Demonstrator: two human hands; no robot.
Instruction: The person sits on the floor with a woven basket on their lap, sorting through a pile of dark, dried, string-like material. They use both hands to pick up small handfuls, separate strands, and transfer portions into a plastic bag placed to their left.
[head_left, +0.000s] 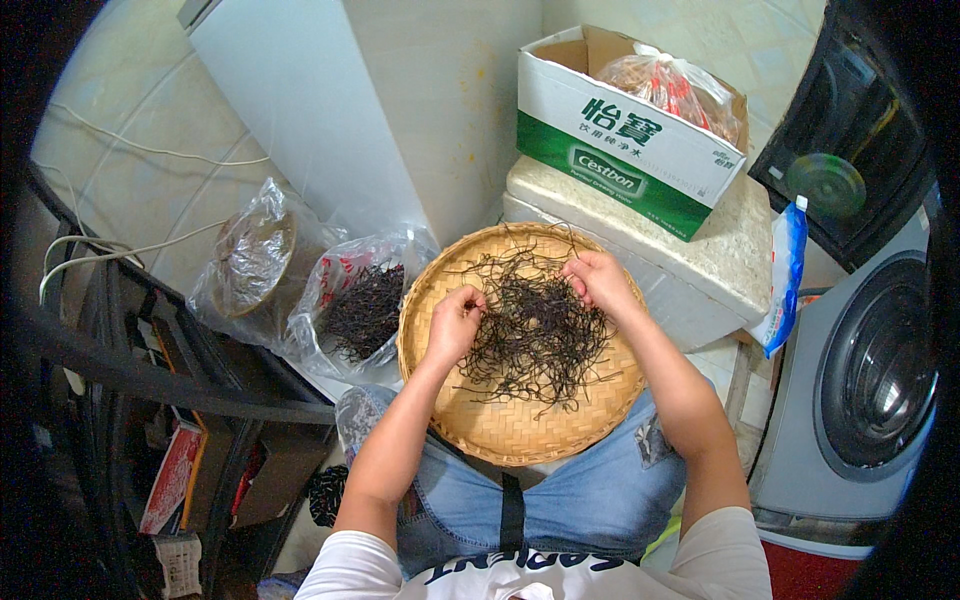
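Note:
A round woven bamboo tray (517, 442) rests on my lap, with a loose tangle of thin dark dried strands (536, 322) spread over its middle. My left hand (457, 322) is at the left edge of the tangle, its fingers closed on a small dark bit of the strands. At the upper right of the tangle, my right hand (596, 281) pinches some thin strands between thumb and fingers. Left of the tray lies an open clear plastic bag (304, 330) holding more dark dried strands (367, 311).
Another clear plastic bag (255, 262) holds a brownish round thing. A foam box (637, 262) carries a Cestbon carton (622, 142) with a tied bag (675, 86) inside. A washing machine (810, 450) stands right, a black rack (225, 397) left, a pale cabinet (315, 97) ahead.

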